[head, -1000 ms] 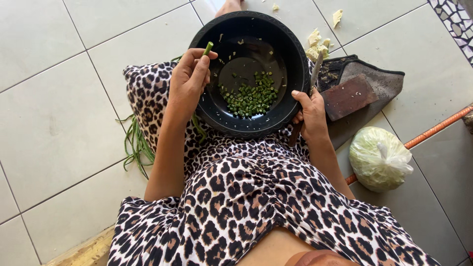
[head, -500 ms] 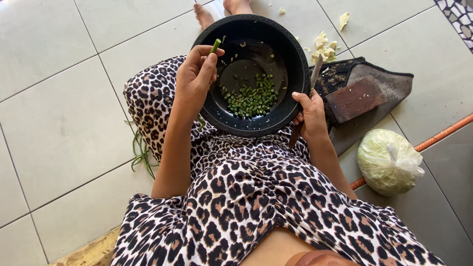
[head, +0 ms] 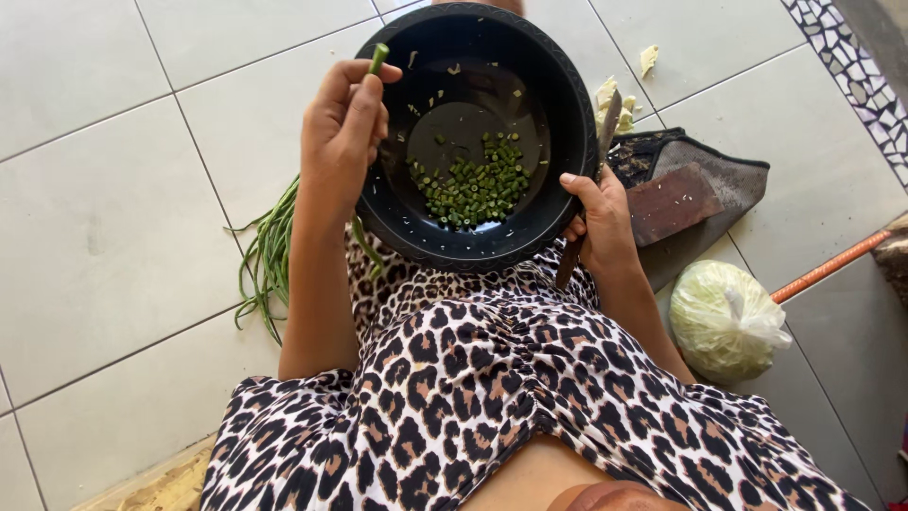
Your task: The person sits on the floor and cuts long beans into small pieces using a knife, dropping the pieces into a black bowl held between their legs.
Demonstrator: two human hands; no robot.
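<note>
The left hand (head: pixel 345 128) pinches a long green bean (head: pixel 377 60) between thumb and fingers, its tip poking up over the left rim of the black bowl (head: pixel 558 104), which rests on the lap. The right hand (head: pixel 598 213) is closed around a knife (head: pixel 594 180) whose blade stands against the bowl's right rim, while its thumb hooks over that rim. Cut bean pieces (head: pixel 476 182) sit in the bowl's bottom. Since the bowl rests only on the knees and one thumb, it could tip toward the near side and spill the pieces. The blade so near the fingers risks a nick, and the bean bunch (head: pixel 268 255) on the floor at left may pick up dirt.
</note>
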